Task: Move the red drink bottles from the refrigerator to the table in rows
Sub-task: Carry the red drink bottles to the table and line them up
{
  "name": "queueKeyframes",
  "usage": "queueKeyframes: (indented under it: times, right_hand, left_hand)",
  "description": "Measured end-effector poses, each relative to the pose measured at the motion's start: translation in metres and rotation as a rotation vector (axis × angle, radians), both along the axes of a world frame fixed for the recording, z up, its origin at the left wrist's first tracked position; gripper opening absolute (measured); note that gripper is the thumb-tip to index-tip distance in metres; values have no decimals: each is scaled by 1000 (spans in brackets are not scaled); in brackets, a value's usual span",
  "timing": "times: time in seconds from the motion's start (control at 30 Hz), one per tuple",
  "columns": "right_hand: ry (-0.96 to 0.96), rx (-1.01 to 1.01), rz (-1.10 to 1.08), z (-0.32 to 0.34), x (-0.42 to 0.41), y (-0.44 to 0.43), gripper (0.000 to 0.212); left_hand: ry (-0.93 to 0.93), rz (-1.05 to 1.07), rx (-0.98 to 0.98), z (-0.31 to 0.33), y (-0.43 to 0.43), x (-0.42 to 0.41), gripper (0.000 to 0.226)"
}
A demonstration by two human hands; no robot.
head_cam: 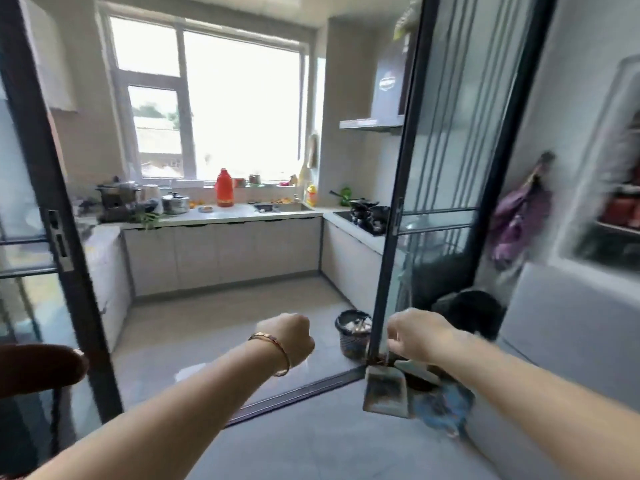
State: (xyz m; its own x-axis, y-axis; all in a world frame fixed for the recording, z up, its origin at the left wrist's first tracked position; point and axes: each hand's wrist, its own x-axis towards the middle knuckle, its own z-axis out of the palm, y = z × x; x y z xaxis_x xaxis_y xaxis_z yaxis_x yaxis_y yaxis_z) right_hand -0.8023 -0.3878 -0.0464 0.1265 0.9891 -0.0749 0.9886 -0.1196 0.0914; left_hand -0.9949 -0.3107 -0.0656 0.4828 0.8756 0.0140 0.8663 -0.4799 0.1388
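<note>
Both arms reach fwd at waist height in front of a kitchen doorway. Left hand [294,336] is a loose fist, fingers curled in, holding nothing; a thin bracelet [273,348] sits on the wrist. Right hand [417,336] is also curled, fingers bent under w/ nothing visible in them, though the view is blurred there.

Refrigerator [585,292] stands at far right, pale grey, door open w/ the upper compartment showing. Blurred red shapes inside, prob. the red drink bottles [623,209], on a shelf at the frame edge; count can't be told.

Dark-framed glass sliding doors [446,161] flank the opening. Beyond: a desk [242,213] under the window w/ pots, a sink and a big red jug [224,188]. A small bin [354,332] and a dustpan [386,389] sit on the floor near the right door frame.
</note>
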Motion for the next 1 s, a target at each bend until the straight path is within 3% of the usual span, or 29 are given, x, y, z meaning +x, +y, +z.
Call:
queueKeyframes:
  times: [0.33,0.67,0.9,1.0]
  right_hand:
    - [-91,62,-473,56,284,-32,26]
    - [-176,192,-849,125,486,2,25]
    - [-252,219,-1073,151,609,3,22]
    - [-285,259,-1122,152,661,-2,23]
  left_hand:
    - [-69,-417,54,59,53,325,24]
    - [-58,-770,264,121,117,593,31]
    - [-65,-924,346,158,136,765,31]
    - [-150,-949,352,166,132,823,29]
